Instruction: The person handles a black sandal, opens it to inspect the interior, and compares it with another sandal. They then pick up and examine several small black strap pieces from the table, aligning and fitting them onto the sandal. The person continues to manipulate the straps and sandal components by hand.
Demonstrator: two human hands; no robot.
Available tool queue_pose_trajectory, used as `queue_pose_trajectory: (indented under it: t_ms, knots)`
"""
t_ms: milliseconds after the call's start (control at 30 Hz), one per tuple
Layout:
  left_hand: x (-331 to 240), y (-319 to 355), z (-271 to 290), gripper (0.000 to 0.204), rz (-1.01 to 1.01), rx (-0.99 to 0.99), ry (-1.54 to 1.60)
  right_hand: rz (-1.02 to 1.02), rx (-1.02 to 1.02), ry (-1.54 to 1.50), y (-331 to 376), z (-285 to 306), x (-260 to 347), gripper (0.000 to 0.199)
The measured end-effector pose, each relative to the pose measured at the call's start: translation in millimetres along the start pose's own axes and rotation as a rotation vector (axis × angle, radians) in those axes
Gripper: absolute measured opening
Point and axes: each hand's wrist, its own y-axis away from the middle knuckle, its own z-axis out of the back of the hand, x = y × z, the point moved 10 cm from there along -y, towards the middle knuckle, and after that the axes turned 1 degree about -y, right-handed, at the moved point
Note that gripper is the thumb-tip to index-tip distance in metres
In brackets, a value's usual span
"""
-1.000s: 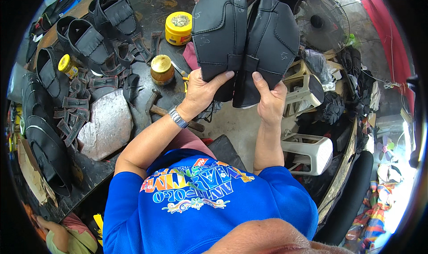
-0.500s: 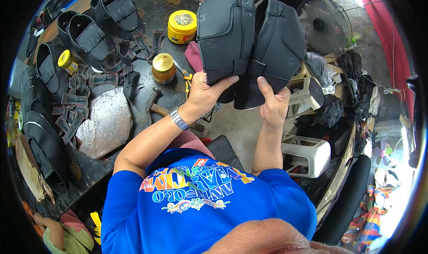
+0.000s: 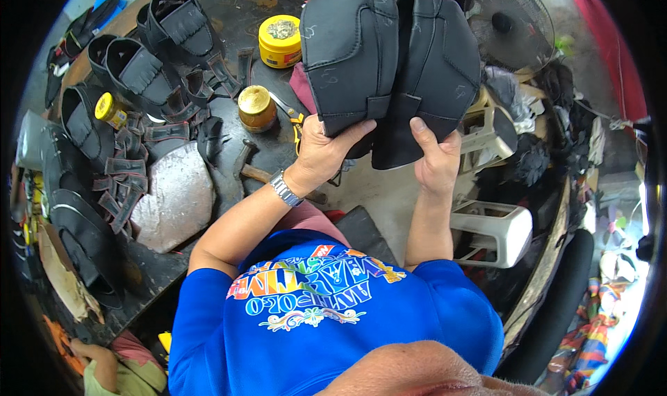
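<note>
I hold two black leather shoe uppers side by side in front of me, stitched and marked with pale handwriting. My left hand (image 3: 325,148) is closed on the lower end of the left shoe upper (image 3: 344,55), its thumb lying across the front. My right hand (image 3: 438,158) grips the right shoe upper (image 3: 439,59) the same way, thumb upright on the near face. Both sets of fingers are mostly hidden behind the leather. The uppers' inner edges lie close together, with a narrow dark gap between them.
On the table at left are more black uppers (image 3: 142,69), strap pieces (image 3: 125,167), a silvery slab (image 3: 174,198), a hammer (image 3: 253,170), a glass jar (image 3: 256,111) and yellow tubs (image 3: 280,45). A fan (image 3: 504,24) and a white stool (image 3: 511,236) stand right. Another person's arm (image 3: 104,368) shows lower left.
The view has shifted slightly, so the table's things sit a little further right. Both uppers look slightly larger and a bit more spread. My grip is the same.
</note>
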Motion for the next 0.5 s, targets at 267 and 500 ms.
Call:
queue_pose_trajectory:
  t_ms: [267,500]
  knots:
    - [7,19,3,0.026,0.056,0.029,-0.086,-0.046,0.046,-0.106,15,11,-14,0.019]
    - [16,39,-5,0.024,0.084,0.029,-0.096,-0.109,0.042,-0.192,26,28,-27,0.019]
